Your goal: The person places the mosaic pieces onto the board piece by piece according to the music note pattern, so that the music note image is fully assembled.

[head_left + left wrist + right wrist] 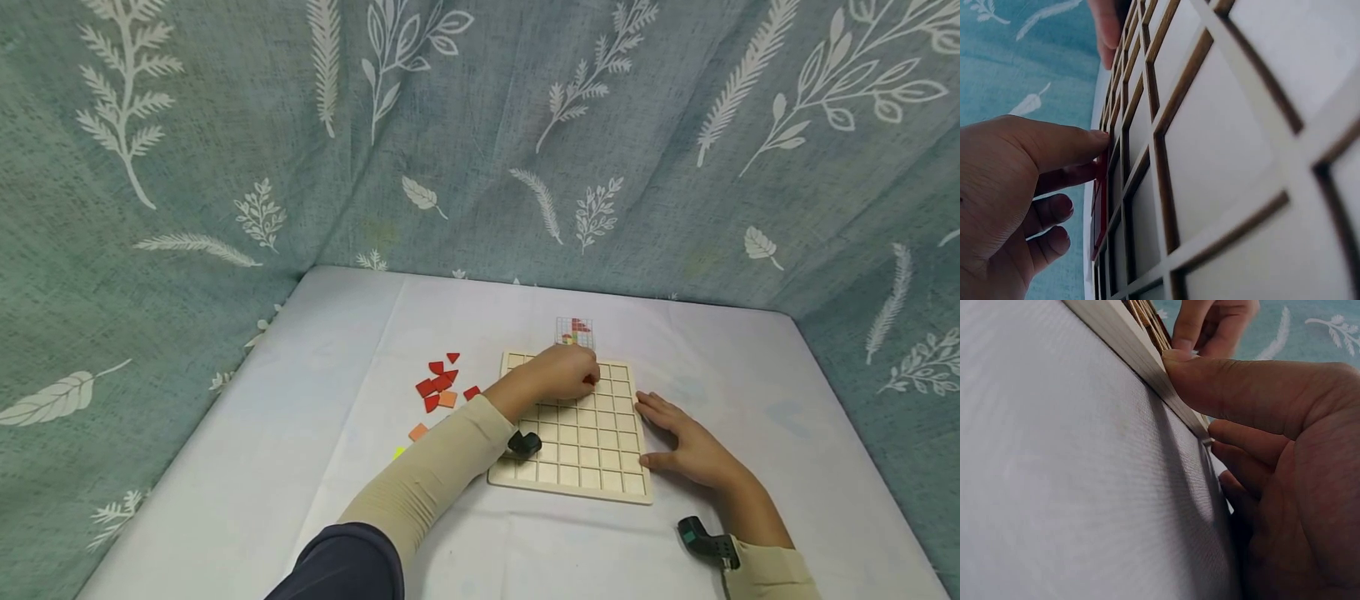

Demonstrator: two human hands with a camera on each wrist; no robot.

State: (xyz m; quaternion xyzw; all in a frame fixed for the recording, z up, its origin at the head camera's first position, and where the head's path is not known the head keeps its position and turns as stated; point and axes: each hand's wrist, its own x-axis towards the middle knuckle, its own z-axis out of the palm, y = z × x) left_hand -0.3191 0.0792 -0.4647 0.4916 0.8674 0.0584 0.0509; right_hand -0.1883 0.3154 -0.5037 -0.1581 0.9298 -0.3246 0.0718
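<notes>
A pale wooden grid board (588,457) lies on the table, its square cells framed by raised strips. Over its far part, my left hand (558,372) pinches a red tile (1102,187) between thumb and index finger, low against the cells. The tile's outline is partly hidden by the fingers, and other red next to it cannot be told apart clearly. My right hand (686,446) rests along the board's right edge, fingers fairly straight, with the thumb (1210,384) touching the rim. Behind the board is a small printed grid card (576,327) with a coloured pattern, partly covered by my left hand.
Several red tiles (441,383), some pointed or rounded, lie left of the board. Near them are orange tiles (418,432) and a yellow piece (399,452) partly behind my left sleeve. A leaf-patterned curtain (480,167) surrounds the white table (525,550).
</notes>
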